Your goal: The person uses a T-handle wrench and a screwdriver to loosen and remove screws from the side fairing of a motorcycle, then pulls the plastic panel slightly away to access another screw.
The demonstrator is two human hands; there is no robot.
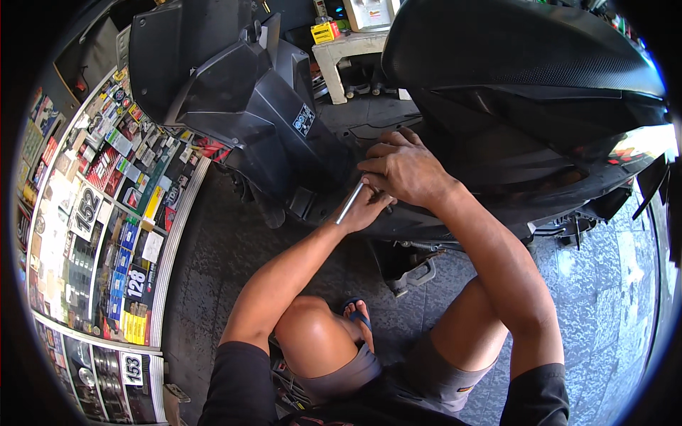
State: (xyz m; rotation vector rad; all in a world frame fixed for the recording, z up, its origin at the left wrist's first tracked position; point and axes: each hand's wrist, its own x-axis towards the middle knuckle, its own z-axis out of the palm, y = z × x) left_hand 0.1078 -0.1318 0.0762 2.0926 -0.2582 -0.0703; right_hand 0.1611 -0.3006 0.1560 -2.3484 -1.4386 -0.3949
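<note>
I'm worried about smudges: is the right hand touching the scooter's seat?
Apart: the head view shows a plain gap between the right hand and the front end of the black seat.

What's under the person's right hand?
Part of the left hand, crossed by a thin silver rod, shows below the right hand; the black scooter is beneath both. Whatever the right hand covers can't be seen, so I can't tell what it's touching.
</note>
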